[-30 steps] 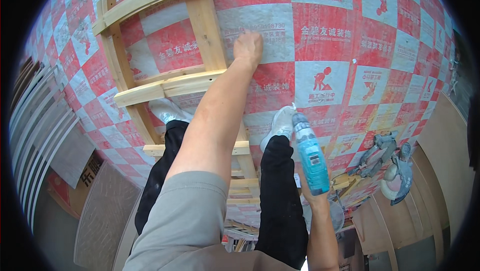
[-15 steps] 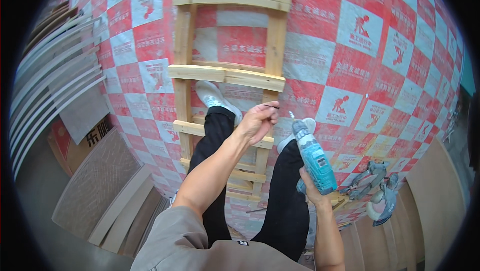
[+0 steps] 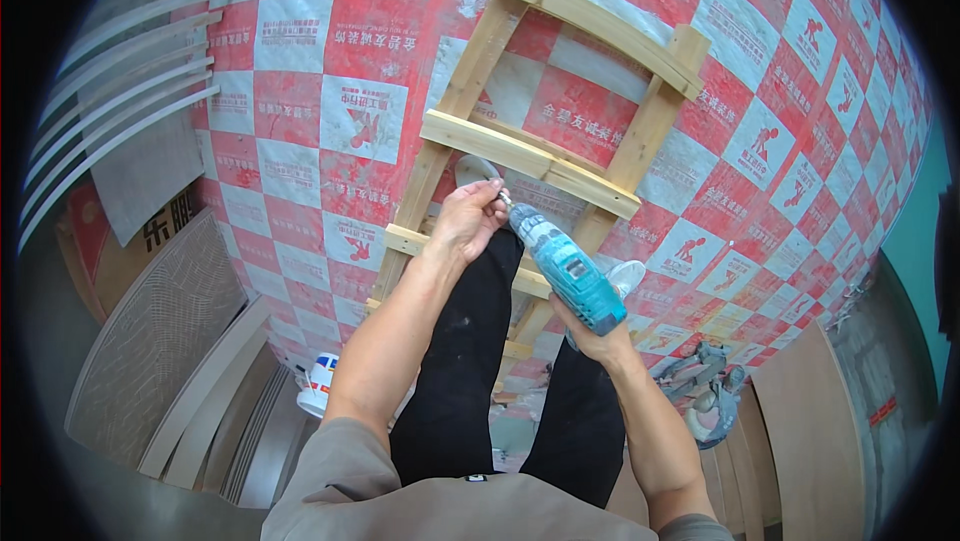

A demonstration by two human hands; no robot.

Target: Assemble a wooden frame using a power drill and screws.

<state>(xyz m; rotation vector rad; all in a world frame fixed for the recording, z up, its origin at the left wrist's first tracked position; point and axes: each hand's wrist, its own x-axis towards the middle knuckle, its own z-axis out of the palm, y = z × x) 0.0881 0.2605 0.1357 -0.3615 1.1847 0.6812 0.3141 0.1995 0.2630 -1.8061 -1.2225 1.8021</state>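
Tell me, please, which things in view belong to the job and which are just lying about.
Apparently in use:
teal power drill, in the right hand
wooden slatted frame

Apparently lying about:
circular saw
white bucket
textured panel

The left forearm (image 3: 390,341), bare below the elbow, is extended forward and inward from the lower edge. The left grip (image 3: 474,216) is drawn into a pinch before the body. The right forearm (image 3: 650,411) is angled inward from the lower right; the right grip (image 3: 602,341) is curled firmly, held nearer the body than the left.
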